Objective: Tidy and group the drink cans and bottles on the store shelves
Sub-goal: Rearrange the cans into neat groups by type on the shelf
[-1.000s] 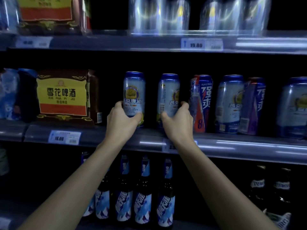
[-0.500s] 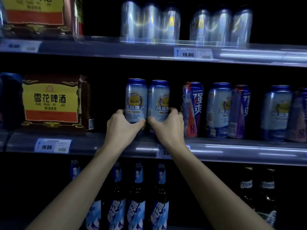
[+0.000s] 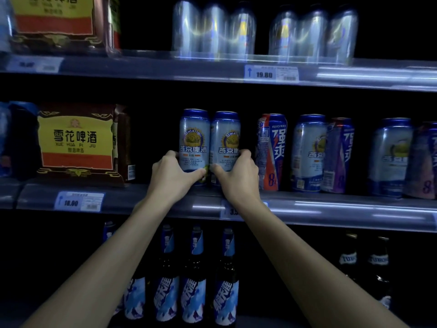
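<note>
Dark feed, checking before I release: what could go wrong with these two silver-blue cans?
The right hand sits close beside the red-and-blue can; withdrawing carelessly could knock it. The left silver can and right silver can stand near the shelf front; a nudge from the left hand might tip them toward the bottles below.

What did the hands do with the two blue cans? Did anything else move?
The cans stood apart a second ago. Now the left can and the right can stand side by side, touching; the left one seems to have slid rightward. The left hand and the right hand kept their grip, one can each. The red-and-blue can stayed put on the shelf.
</note>
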`<move>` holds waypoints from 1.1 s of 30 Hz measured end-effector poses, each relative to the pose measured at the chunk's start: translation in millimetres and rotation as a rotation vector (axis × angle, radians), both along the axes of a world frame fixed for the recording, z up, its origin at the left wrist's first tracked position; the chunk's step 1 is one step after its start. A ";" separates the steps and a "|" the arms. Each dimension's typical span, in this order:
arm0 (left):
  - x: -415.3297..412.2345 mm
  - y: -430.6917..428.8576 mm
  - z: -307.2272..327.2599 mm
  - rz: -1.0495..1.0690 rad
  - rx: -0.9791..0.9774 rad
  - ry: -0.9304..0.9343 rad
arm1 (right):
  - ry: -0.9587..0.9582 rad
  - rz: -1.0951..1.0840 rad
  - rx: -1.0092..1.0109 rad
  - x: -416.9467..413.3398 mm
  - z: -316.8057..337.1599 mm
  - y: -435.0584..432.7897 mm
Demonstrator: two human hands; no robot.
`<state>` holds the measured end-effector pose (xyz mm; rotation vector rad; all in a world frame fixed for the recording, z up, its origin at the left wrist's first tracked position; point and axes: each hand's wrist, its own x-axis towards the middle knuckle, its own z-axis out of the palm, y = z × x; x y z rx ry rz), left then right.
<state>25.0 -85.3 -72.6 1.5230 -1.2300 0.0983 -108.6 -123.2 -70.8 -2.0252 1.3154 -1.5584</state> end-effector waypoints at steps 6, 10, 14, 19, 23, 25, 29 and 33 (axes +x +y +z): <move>-6.2 6.4 3.0 -0.004 0.009 -0.007 | -0.030 -0.004 0.001 -4.8 1.2 8.6; -9.5 9.1 4.3 0.002 0.015 0.000 | -0.033 -0.028 -0.017 -9.3 2.6 12.8; -8.0 13.0 4.6 -0.010 0.027 -0.005 | -0.025 -0.032 -0.026 -9.7 2.1 14.7; -14.2 15.8 2.7 0.005 0.029 -0.026 | 0.019 -0.048 -0.052 -10.4 -0.8 14.7; -17.3 16.8 0.7 0.007 0.053 -0.052 | 0.039 -0.012 -0.051 -13.6 -4.5 13.5; -20.8 18.2 -2.4 0.042 0.038 -0.066 | 0.053 0.014 -0.049 -19.0 -7.5 11.8; -33.7 26.1 -10.7 0.110 -0.118 -0.050 | 0.009 0.001 -0.117 -43.0 -11.4 10.4; -58.2 31.6 -16.4 0.047 -0.273 -0.129 | -0.020 -0.123 -0.227 -75.6 -8.0 6.5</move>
